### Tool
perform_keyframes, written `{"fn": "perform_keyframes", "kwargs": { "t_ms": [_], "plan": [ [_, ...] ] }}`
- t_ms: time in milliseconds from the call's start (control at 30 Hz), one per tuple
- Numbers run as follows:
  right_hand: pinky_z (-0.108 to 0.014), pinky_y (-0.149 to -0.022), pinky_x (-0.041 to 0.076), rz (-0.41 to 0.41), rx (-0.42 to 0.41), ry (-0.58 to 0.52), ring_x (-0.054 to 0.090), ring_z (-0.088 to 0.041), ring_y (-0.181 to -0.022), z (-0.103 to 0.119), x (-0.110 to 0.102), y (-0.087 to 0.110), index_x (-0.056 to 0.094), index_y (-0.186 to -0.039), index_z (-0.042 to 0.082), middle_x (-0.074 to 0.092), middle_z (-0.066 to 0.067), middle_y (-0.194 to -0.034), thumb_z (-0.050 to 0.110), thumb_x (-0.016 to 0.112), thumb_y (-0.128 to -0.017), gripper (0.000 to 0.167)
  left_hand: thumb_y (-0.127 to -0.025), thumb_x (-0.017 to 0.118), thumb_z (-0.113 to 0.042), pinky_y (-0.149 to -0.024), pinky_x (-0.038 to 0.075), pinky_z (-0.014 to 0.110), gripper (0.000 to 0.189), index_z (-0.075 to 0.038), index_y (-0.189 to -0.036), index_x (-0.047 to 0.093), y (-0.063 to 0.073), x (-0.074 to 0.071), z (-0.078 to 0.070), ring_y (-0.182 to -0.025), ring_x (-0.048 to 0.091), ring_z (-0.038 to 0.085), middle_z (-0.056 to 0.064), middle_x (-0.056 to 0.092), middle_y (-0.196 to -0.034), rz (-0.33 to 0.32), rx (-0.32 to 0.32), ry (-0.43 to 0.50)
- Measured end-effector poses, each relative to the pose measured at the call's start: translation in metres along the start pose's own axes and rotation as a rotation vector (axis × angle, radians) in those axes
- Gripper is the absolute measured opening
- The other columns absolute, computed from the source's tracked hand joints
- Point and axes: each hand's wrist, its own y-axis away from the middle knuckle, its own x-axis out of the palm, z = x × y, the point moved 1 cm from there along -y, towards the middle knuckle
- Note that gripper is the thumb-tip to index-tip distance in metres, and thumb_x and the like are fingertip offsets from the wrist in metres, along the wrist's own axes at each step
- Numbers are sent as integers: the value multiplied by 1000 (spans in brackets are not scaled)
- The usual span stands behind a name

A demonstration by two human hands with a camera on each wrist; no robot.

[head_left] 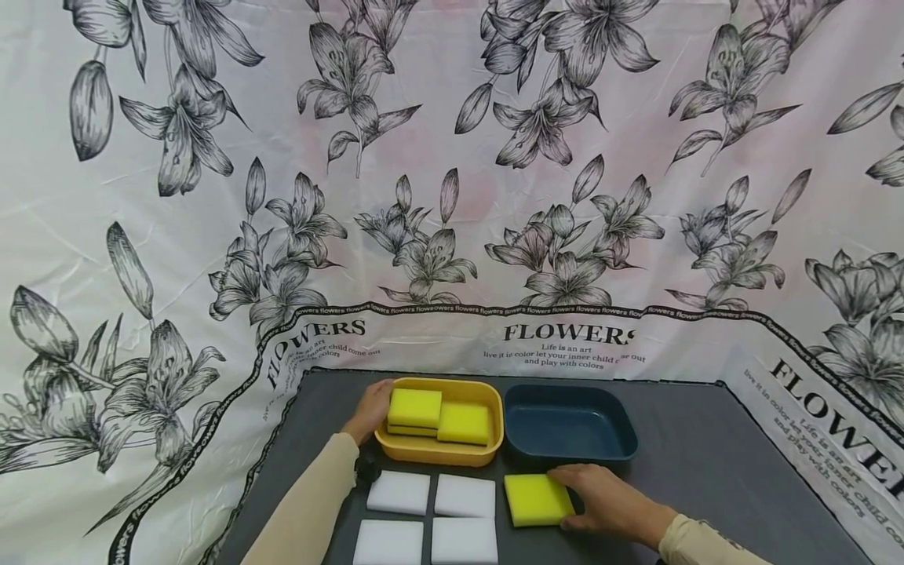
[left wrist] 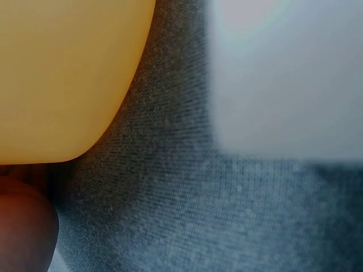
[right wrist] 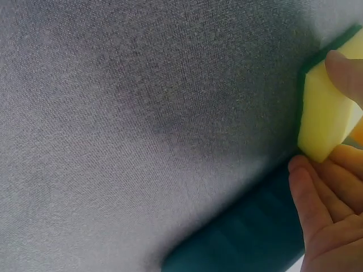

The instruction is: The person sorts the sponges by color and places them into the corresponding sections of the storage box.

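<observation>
We see the right hand (head_left: 610, 498) pinching a yellow sponge (head_left: 533, 502) at its right end, thumb nearer, fingers farther, on the dark table (head_left: 699, 447) just in front of the blue tray (head_left: 572, 449). We'd judge it light, soft and hardly slippery, its green underside stiffer; a gentle squeeze across opposite edges should do. The left hand (head_left: 370, 410) touches the yellow tray (head_left: 438, 455); we can't tell whether its fingers curl. Beside the sponge lie four white blocks (head_left: 399, 493).
</observation>
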Motion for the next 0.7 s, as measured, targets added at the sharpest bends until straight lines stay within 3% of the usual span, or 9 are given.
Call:
{"fn": "perform_keyframes", "kwargs": {
  "t_ms": [367,700],
  "plan": [
    [-47,-101,63,17,-7,-12,73,-19,-120,6,-5,5,72,-138,8,76,-5,-135,45,91,-89,65,-121,32,-32,-128,36,64,55,2,-160,50,2,1,3,-148,51,44,26,54,-160,-2,6,9],
    [-46,-99,64,-59,-81,13,73,-18,-121,27,-41,10,72,-141,11,75,-1,-138,52,85,-95,63,-121,31,-34,-127,37,64,56,2,-161,49,-3,1,3,-148,51,44,26,53,-160,0,1,9]
  ]
}}
